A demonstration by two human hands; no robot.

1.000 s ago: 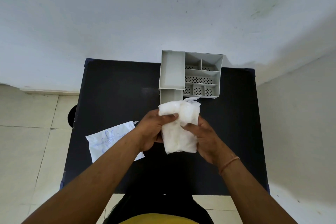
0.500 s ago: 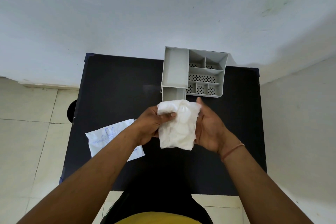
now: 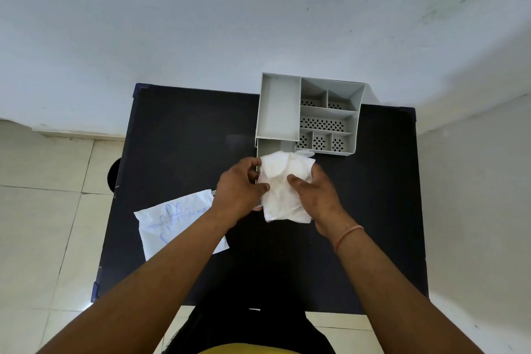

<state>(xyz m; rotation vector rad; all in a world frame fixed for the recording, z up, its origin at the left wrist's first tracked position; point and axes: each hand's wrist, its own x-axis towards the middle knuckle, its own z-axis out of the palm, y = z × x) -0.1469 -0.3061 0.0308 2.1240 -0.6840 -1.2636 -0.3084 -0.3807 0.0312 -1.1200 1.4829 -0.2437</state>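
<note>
- Head view: a soft white bundle (image 3: pixel 283 190) is held above the black table (image 3: pixel 186 138), just in front of the grey organiser (image 3: pixel 277 112).
- Bundle: crumpled, thin and slightly glossy, roughly oblong, with creased and puckered faces.
- Long axis is set near-to-far; the far end points at the organiser's low front compartment and overlaps it in view. Contact cannot be told.
- Left hand (image 3: pixel 240 191): fingers are curled round the bundle's left edge, thumb pressed on its face.
- Right hand (image 3: pixel 316 195): thumb is laid on the face, fingers wrapped behind the right side; a thin band (image 3: pixel 349 234) is worn at the wrist.
- Organiser: rigid matt plastic, box-shaped, with straight dividers and perforated floors in the smaller cells.
- A flat printed white packet (image 3: pixel 172 227) is laid at the table's left edge, partly under the left forearm.
</note>
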